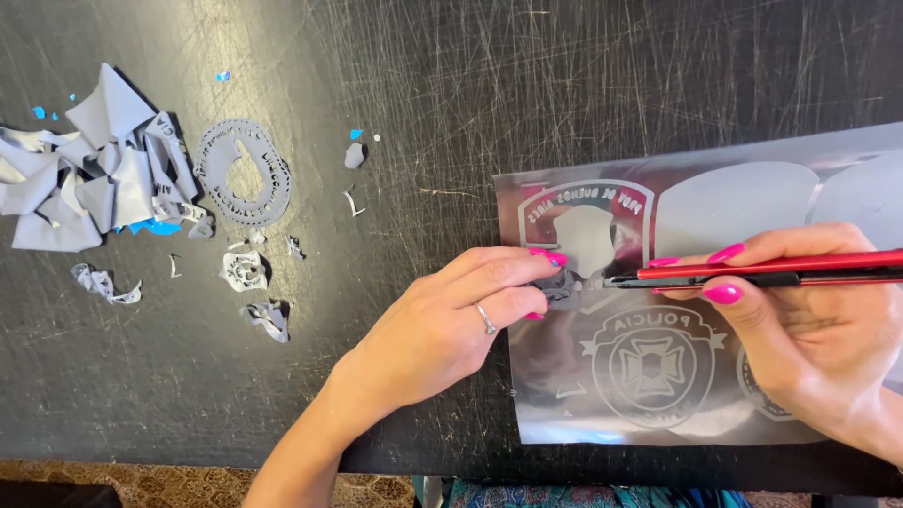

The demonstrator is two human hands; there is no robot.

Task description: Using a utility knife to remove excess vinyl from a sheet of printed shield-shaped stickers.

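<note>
A shiny grey vinyl sheet [696, 202] with cut badge shapes lies on the black table [470, 94] at the right. My left hand [442, 329], with a ring on it, presses its fingertips on the sheet's left edge and pinches a small grey scrap there. My right hand [809, 329] holds a red and black weeding tool [752, 273] flat across the sheet. The tool's tip points left and meets the scrap beside my left fingertips. Both hands have pink nails.
A pile of grey vinyl scraps [85, 179] lies at the far left, with a ring-shaped cutout [246, 174] beside it. Small bits [246, 268] are scattered near it. The table's front edge runs along the bottom, above patterned floor.
</note>
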